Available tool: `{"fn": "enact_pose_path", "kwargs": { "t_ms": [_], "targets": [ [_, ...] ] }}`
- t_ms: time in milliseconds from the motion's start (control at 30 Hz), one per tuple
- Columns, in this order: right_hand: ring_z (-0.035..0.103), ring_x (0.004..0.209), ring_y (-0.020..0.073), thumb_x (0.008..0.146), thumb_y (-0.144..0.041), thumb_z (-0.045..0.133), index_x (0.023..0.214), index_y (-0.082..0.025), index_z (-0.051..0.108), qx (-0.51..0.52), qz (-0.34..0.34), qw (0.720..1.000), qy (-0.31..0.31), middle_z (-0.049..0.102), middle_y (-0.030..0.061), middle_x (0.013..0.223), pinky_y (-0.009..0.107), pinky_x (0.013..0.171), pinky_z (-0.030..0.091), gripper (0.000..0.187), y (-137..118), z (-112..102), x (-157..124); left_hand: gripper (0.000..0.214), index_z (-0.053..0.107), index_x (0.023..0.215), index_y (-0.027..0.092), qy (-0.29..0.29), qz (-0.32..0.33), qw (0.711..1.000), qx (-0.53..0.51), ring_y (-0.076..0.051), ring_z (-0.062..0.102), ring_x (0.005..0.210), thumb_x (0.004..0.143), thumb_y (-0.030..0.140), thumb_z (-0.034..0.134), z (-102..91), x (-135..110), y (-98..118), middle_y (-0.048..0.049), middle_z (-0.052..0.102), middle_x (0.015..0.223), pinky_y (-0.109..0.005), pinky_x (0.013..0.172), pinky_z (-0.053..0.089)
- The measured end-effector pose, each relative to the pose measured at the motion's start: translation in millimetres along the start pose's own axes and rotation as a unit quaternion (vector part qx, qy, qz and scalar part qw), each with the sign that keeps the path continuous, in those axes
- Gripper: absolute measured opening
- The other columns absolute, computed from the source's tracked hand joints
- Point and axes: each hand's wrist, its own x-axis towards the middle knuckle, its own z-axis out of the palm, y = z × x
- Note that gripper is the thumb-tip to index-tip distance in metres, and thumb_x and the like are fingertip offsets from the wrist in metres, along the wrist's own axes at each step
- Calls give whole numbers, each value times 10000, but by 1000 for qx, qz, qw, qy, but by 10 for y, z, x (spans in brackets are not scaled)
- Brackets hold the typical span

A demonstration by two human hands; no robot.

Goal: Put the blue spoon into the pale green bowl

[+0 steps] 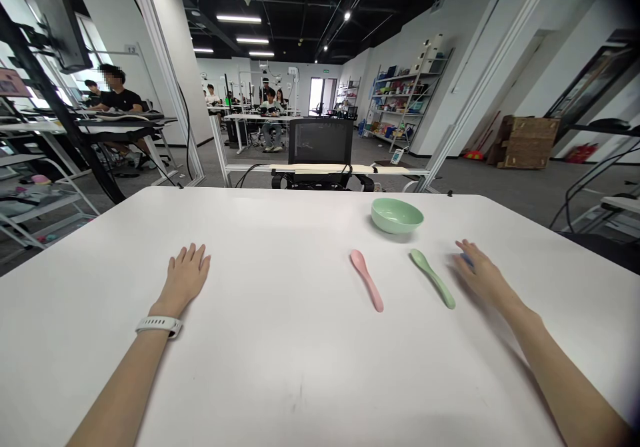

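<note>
Here's the left grip, lying open on the white tabletop left of centre, fingers spread, holding nothing, with a white wristband on the wrist. Over on the right, the right grip is blurred, its fingers low and just beside a green spoon, a speck of blue under them; can't tell whether it has hold of anything. A pink spoon lies left of the green one, and a mint-green bowl sits upright above both, near the far edge.
</note>
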Motion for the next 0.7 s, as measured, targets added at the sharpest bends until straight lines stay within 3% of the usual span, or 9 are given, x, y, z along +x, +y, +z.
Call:
{"fn": "enact_pose_path", "kwargs": {
  "t_ms": [100, 267, 700],
  "targets": [
    [358, 1704, 278, 1063, -435, 319, 1623, -145, 541, 41, -44, 998, -16, 496, 181, 1769, 456, 1410, 257, 669, -91, 56, 7, 724, 542, 1657, 107, -1, -2, 1000, -2, -397, 411, 1663, 1095, 426, 214, -5, 0, -5, -221, 477, 1773, -630, 1344, 328],
    [519, 1606, 336, 1022, -385, 424, 1469, -184, 719, 59, -68, 995, -39, 694, 163, 1586, 546, 1366, 373, 572, -137, 164, 24, 738, 529, 1661, 84, -4, 2, 1000, -3, -410, 404, 1663, 1096, 427, 200, -19, -8, 5, -227, 470, 1776, -629, 1344, 325],
    [528, 1597, 331, 1041, -387, 440, 1433, -168, 768, 64, -65, 995, -37, 681, 152, 1602, 507, 1361, 386, 557, -65, 225, 51, 709, 542, 1658, 115, 1, -1, 1000, 3, -387, 418, 1657, 1102, 417, 223, 11, 11, -18, -212, 485, 1771, -616, 1344, 336]
  ]
}}
